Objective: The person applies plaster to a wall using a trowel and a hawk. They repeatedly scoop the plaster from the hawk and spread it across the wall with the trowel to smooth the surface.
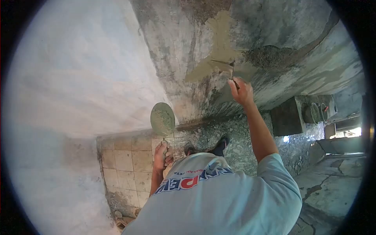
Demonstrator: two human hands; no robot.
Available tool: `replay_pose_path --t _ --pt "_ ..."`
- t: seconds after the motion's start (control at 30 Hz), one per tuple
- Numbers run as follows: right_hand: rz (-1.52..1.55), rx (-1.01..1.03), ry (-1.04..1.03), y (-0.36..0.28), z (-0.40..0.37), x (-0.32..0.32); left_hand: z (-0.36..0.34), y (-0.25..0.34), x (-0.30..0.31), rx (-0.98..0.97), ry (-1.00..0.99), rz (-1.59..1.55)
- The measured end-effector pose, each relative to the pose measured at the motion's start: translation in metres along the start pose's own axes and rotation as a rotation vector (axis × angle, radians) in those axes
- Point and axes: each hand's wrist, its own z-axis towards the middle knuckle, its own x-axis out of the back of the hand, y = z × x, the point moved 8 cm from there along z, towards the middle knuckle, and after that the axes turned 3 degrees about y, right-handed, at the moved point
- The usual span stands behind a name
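My left hand (163, 156) is closed around the handle of a round-bladed trowel (162, 117), held low near the wall's foot. Some crumbly grey mortar (163, 119) lies on its blade. Up at the wall, my right hand (242, 91) grips a small flat-bladed scraper (226, 67) by its handle. The scraper's blade meets a smooth patch of wet grey-green plaster (220, 43) on the rough, stained wall (184, 58). Fingers partly hide the scraper's handle.
A white-painted wall (86, 70) adjoins on the left. Below are square floor tiles (125, 160) and rubble-strewn ground (243, 137) around my feet (220, 145). A dark block-like ledge (288, 116) juts out at right, with a looped wire (315, 113) beside it.
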Motion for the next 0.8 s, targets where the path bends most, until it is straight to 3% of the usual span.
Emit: replay_pose_path --t 0.2,0.3,0.6,0.7,0.73,0.8 --pt "-0.039 0.138 -0.106 -0.046 -0.021 -0.060 0.005 0.002 -0.004 -0.004 0.008 0.021" --pt "-0.048 0.075 -0.187 -0.058 -0.017 -0.084 0.005 0.003 -0.012 -0.002 -0.015 0.026" --pt "-0.087 0.126 0.048 -0.006 -0.009 -0.025 0.004 0.002 -0.013 -0.034 -0.022 0.045" --pt "0.127 0.148 0.240 0.004 -0.013 0.001 -0.001 0.003 -0.008 -0.037 0.019 0.036" --pt "0.231 -0.005 0.128 0.005 -0.005 0.004 0.000 0.003 -0.006 -0.040 0.028 0.043" --pt "0.323 -0.044 0.007 -0.019 0.009 0.004 0.000 0.001 -0.001 -0.036 0.045 0.061"
